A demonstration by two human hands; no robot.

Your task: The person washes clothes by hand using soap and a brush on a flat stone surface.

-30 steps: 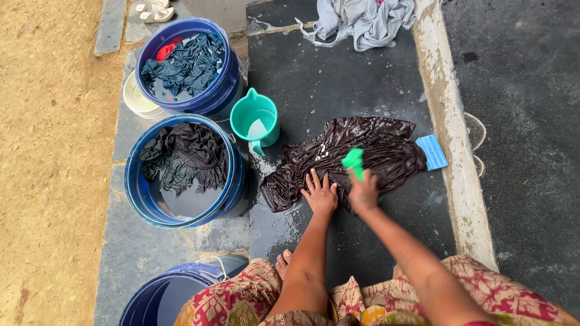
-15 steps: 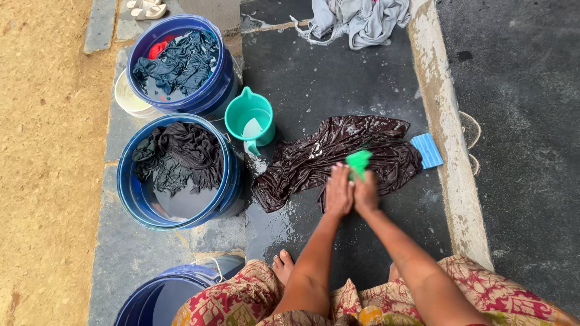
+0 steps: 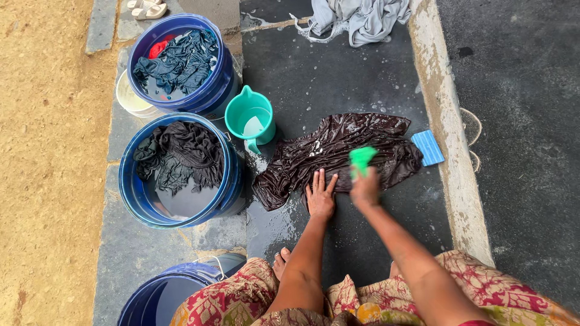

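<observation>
Dark wet garment (image 3: 344, 151) lies spread on the wet stone slab (image 3: 338, 78) before us. Our left hand (image 3: 320, 196) presses flat on its edge, fingers spread; our right hand (image 3: 365, 188) grips a green brush (image 3: 361, 159) over it, beside a teal jug (image 3: 251, 124).

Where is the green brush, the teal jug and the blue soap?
green brush (image 3: 362, 158), head view, on its green top.
teal jug (image 3: 251, 115), head view, on its rim.
blue soap (image 3: 428, 148), head view, on its flat top.
</observation>
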